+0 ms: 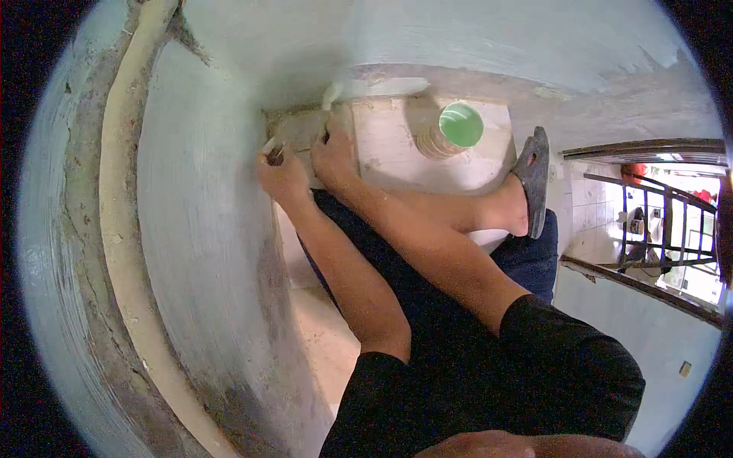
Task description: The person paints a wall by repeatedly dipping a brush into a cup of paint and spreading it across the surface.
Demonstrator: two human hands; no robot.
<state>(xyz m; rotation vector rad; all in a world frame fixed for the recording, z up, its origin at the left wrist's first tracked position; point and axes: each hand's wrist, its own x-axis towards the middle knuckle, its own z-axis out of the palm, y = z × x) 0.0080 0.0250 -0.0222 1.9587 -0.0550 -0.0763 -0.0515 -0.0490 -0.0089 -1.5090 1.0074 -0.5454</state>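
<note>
My right hand [336, 159] is closed around a paintbrush [330, 98]. Its pale, slightly blurred tip meets the lower wall, beside a whiter wet-looking streak [385, 88]. Close by on the left, near the corner, my left hand [284, 174] is closed on a small thing with a dark part and a pale edge [272, 153]; I cannot make out its kind. To the right of both hands, a ribbed beige tub [439, 143] with a pale green inside stands on the light floor tiles.
A pale pipe [122, 206] runs along the left wall [202, 206]. My bent leg and grey sandal [534, 179] lie right of the tub. At the far right, an opening with dark metal bars [664, 221] shows a bright area beyond.
</note>
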